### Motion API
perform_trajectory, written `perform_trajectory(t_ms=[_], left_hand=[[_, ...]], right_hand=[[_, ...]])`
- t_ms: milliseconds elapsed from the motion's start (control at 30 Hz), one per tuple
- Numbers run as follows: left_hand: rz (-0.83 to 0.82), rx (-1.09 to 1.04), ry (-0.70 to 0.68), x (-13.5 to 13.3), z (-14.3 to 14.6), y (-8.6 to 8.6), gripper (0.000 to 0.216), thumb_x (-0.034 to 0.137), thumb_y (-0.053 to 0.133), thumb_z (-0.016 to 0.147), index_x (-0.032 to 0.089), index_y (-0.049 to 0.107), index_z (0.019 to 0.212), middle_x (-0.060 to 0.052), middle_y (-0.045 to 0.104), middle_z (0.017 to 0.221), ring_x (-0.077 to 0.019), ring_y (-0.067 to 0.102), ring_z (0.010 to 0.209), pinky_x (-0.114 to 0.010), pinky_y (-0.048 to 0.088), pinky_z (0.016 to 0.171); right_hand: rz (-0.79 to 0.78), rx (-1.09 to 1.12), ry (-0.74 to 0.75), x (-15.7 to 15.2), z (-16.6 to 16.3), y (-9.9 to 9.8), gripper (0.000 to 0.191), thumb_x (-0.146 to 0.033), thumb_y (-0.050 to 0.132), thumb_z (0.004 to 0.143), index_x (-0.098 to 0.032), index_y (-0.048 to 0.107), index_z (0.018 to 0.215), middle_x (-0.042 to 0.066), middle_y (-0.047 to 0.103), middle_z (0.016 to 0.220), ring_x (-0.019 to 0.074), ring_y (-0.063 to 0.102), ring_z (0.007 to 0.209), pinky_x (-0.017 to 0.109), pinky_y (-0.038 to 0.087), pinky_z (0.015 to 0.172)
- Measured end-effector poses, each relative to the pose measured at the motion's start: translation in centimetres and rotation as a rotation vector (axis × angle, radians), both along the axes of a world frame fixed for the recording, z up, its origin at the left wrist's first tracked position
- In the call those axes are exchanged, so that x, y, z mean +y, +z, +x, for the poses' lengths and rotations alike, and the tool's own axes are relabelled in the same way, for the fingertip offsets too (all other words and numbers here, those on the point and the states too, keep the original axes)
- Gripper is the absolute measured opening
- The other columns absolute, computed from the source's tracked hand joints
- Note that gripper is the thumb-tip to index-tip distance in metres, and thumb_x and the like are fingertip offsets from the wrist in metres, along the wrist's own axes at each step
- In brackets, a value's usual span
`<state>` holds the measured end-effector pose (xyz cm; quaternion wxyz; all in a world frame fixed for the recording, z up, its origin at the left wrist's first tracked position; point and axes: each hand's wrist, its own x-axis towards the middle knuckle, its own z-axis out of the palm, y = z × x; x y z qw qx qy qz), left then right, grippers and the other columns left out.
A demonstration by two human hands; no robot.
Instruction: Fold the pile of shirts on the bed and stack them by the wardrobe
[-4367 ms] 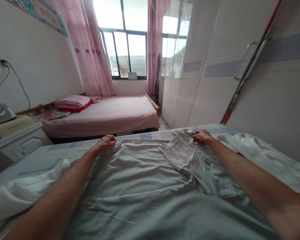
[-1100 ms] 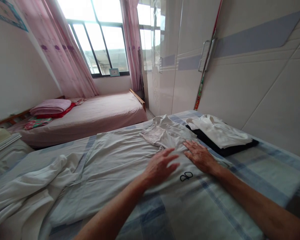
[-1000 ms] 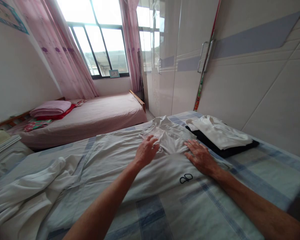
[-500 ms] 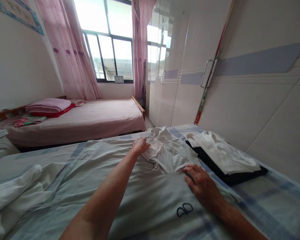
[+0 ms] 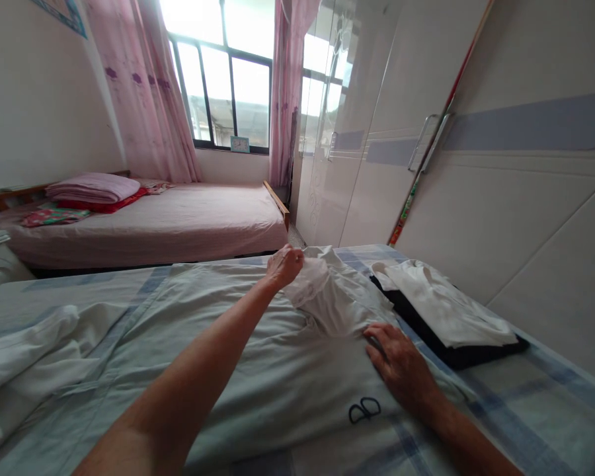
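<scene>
Pale grey-green garment (image 5: 262, 370) lies mostly flat under the right hand (image 5: 394, 360), which is just resting there, fingers loosely bent, thumb apart. White clothes (image 5: 446, 304) on black fabric (image 5: 459, 357) sit right of that hand. Farther out, the left hand (image 5: 285, 266) pinches the garment's lacy bit (image 5: 310, 283), pink bed (image 5: 213, 208) well beyond it.

Lt grey-green garment (image 5: 277, 370) w/ lacy bit (image 5: 305, 284) lies spread, wrinkled, on chk'd bed (image 5: 530, 403).
</scene>
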<state>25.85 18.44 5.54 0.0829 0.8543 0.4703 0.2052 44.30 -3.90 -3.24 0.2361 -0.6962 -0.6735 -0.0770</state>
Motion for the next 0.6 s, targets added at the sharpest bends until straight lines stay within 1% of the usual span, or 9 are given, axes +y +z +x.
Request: perform_trajectory(t_ms=[67, 133, 200, 267, 300, 367, 433, 500, 600], left_hand=[[0.108, -0.083, -0.094, -2.4, -1.7, 1.6, 0.028, 0.03, 0.038, 0.095, 0.024, 0.061, 0.108, -0.003, 0.058, 0.125, -0.0162, 0.058, 0.11, -0.026, 0.043, 0.092], [0.267, -0.195, -0.268, -5.4, -4.4, 2.1, 0.027, 0.029, 0.037, 0.096, 0.021, 0.059, 0.108, -0.003, 0.057, 0.129, -0.0141, 0.058, 0.109, -0.025, 0.044, 0.093], [0.424, -0.248, -0.497, -8.5, -7.8, 1.2, 0.022, 0.023, 0.039, 0.094, 0.02, 0.059, 0.104, -0.005, 0.059, 0.126, -0.0147, 0.058, 0.109, -0.026, 0.045, 0.093], [0.471, -0.136, -0.649, -11.2, -11.4, -0.8, 0.025, 0.014, 0.041, 0.091, 0.02, 0.056, 0.11, -0.005, 0.062, 0.121, -0.0147, 0.059, 0.107, -0.027, 0.046, 0.092], [0.464, -0.064, -0.652, -12.3, -13.0, -2.0, 0.032, 0.011, 0.041, 0.09, 0.02, 0.052, 0.117, -0.006, 0.063, 0.119, -0.0151, 0.059, 0.107, -0.027, 0.047, 0.092], [0.414, 0.071, -0.594, -13.8, -15.7, -4.3, 0.043, 0.01, 0.043, 0.088, 0.02, 0.044, 0.13, -0.006, 0.064, 0.118, -0.0164, 0.059, 0.105, -0.028, 0.05, 0.09], [0.384, 0.15, -0.54, -14.5, -17.2, -6.0, 0.044, 0.011, 0.044, 0.089, 0.022, 0.045, 0.131, -0.005, 0.064, 0.115, -0.0174, 0.06, 0.101, -0.029, 0.052, 0.085], [0.39, 0.183, -0.522, -14.9, -17.4, -6.6, 0.04, 0.011, 0.046, 0.088, 0.025, 0.051, 0.125, -0.004, 0.062, 0.114, -0.0186, 0.059, 0.1, -0.031, 0.053, 0.081], [0.383, 0.199, -0.515, -14.9, -16.3, -6.0, 0.043, 0.006, 0.05, 0.084, 0.024, 0.053, 0.123, -0.005, 0.062, 0.11, -0.02, 0.058, 0.095, -0.032, 0.053, 0.077]], right_hand=[[0.004, 0.031, 0.003, -0.2, 0.0, 0.4, 0.018, -0.028, 0.044, 0.088, -0.024, 0.061, 0.095, 0.007, 0.064, 0.108, 0.0238, 0.06, 0.101, 0.04, 0.048, 0.088], [0.021, 0.069, -0.028, -0.4, 0.3, 0.7, 0.019, -0.029, 0.04, 0.09, -0.024, 0.059, 0.089, 0.007, 0.064, 0.102, 0.0224, 0.062, 0.091, 0.037, 0.05, 0.082], [0.087, 0.104, -0.099, -0.7, 0.8, 1.1, 0.017, -0.027, 0.04, 0.089, -0.023, 0.056, 0.087, 0.008, 0.062, 0.097, 0.0219, 0.062, 0.086, 0.035, 0.05, 0.077], [0.164, 0.126, -0.155, -0.9, 1.5, 1.2, 0.017, -0.021, 0.042, 0.085, -0.022, 0.055, 0.094, 0.009, 0.06, 0.1, 0.0217, 0.061, 0.088, 0.034, 0.05, 0.077], [0.183, 0.125, -0.157, -1.0, 1.8, 1.3, 0.023, -0.018, 0.042, 0.082, -0.021, 0.055, 0.1, 0.01, 0.059, 0.105, 0.0216, 0.061, 0.093, 0.033, 0.05, 0.08], [0.155, 0.075, -0.118, -1.2, 2.3, 1.1, 0.04, -0.011, 0.041, 0.076, -0.021, 0.054, 0.112, 0.011, 0.055, 0.118, 0.0223, 0.057, 0.107, 0.034, 0.048, 0.086], [0.075, -0.02, -0.067, -1.3, 2.7, 0.9, 0.05, -0.008, 0.041, 0.073, -0.023, 0.055, 0.118, 0.009, 0.051, 0.13, 0.0247, 0.05, 0.118, 0.038, 0.045, 0.091], [0.013, -0.095, -0.044, -1.3, 2.9, 0.8, 0.047, -0.008, 0.043, 0.072, -0.024, 0.059, 0.113, 0.009, 0.05, 0.133, 0.027, 0.047, 0.122, 0.042, 0.043, 0.091], [0.017, -0.11, -0.036, -1.3, 2.9, 1.0, 0.029, -0.012, 0.046, 0.073, -0.022, 0.062, 0.095, 0.009, 0.055, 0.127, 0.0276, 0.05, 0.119, 0.044, 0.042, 0.089]])
